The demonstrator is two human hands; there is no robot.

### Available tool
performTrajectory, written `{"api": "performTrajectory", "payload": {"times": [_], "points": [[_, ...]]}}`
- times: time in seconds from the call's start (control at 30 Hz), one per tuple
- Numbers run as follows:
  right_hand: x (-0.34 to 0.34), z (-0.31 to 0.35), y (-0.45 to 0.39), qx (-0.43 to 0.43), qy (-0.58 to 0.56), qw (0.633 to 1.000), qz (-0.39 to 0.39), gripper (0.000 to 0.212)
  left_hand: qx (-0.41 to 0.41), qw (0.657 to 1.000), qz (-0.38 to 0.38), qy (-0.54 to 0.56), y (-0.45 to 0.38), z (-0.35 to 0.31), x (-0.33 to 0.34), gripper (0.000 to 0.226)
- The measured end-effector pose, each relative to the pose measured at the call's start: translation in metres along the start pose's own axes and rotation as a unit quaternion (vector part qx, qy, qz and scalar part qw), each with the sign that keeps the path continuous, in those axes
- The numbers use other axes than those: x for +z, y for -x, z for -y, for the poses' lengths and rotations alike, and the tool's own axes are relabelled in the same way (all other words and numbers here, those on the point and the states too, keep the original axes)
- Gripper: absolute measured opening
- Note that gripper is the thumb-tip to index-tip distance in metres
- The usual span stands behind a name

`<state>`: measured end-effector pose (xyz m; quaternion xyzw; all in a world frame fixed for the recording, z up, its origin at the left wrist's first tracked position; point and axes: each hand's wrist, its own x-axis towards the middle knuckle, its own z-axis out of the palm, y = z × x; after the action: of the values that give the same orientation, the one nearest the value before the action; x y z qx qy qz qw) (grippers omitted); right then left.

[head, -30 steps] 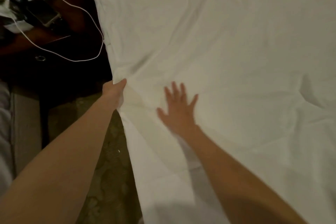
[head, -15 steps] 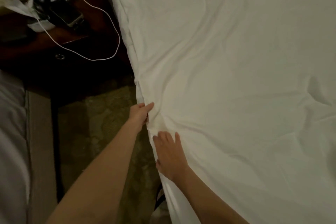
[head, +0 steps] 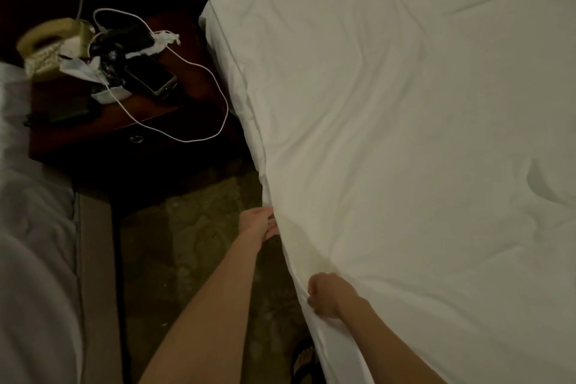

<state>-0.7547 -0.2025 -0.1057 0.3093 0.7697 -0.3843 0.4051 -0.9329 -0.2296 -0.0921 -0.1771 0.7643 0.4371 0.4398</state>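
Bedmaking seen from above. Nearest, the right hand (head: 325,294) clenches a fold of sheet (head: 405,150) at the side edge of the bed (head: 218,40), likely to pull it taut. Further up that edge, the left hand (head: 256,223) pinches it too. The sheet is white and softly creased, and it covers the bed. Beyond stands a cluttered table (head: 149,115).

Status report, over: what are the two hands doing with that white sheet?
Right hand grips white sheet at its edge. Left hand at the edge farther up, fingertips hidden, grip unclear. Sheet spread out, wrinkled. Nothing between hands and sheet.
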Motion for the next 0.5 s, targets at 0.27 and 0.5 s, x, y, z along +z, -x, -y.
{"api": "performTrajectory", "payload": {"times": [0.27,0.5], "points": [[-0.060,0.027,-0.003,-0.023,0.018,0.996,-0.081,0.032,0.034,0.998,0.043,0.008,-0.025,-0.061,-0.004,0.015],[-0.223,0.121,-0.072,-0.083,-0.070,0.947,-0.302,0.025,0.014,0.993,0.107,0.043,-0.078,-0.122,0.003,0.024]]}}
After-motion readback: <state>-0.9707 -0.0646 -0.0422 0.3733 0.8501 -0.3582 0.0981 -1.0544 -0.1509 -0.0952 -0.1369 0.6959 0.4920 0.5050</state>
